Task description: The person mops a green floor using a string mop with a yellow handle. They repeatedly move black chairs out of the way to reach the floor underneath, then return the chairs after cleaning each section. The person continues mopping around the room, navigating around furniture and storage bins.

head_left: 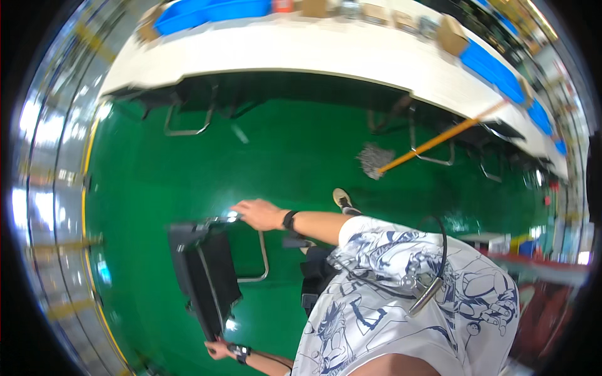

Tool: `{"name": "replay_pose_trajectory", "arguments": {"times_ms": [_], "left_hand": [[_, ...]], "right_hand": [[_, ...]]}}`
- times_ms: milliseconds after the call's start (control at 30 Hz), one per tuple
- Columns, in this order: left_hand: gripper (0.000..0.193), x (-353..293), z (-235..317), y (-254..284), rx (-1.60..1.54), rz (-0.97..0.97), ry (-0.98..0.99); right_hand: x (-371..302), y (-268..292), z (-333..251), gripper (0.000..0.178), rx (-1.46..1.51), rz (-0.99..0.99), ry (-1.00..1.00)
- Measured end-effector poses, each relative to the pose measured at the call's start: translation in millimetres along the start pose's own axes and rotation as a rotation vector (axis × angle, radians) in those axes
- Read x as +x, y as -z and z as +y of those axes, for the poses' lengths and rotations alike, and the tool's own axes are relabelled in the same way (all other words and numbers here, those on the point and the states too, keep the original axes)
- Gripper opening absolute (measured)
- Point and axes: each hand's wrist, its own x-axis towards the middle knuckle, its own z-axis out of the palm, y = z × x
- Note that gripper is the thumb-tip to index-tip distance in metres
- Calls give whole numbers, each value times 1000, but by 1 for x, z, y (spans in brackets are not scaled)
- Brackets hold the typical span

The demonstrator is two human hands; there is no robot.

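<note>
Glossy green floor point(188, 175) all around, edged by a yellow line on one side. Beyond it, a long white workbench point(326, 50) with blue bins point(207, 12) and cardboard boxes point(451, 34) on top, dark chair frames tucked under.

Black folding chair point(204, 276) tilted on the floor, gripped at two ends. Right hand point(260, 214) laid over the chair's metal top rail, fingers curled down around it, wrist in a black band. Left hand point(219, 349) at the chair's lower edge, closed against it; exact finger hold too small to tell. Chair seat and back lying between the two grips, chrome leg loop point(260, 263) just behind the right-hand hold.

Farther off past the right hand, a mop point(376, 161) with an orange handle leaning toward the bench. White patterned shirt point(407, 294) filling the near side.
</note>
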Motion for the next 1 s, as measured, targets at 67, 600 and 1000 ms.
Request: {"name": "replay_pose_trajectory", "arguments": {"times_ms": [67, 600, 1000], "left_hand": [[34, -1, -4, -21, -82, 37, -15], [52, -511, 174, -406, 1029, -1673, 42], [52, -664, 246, -553, 1164, -1998, -333]], "right_hand": [[-54, 70, 81, 44, -114, 197, -199], [-623, 682, 494, 44, -1245, 256, -1467], [-646, 674, 583, 21, -1440, -124, -1662]]}}
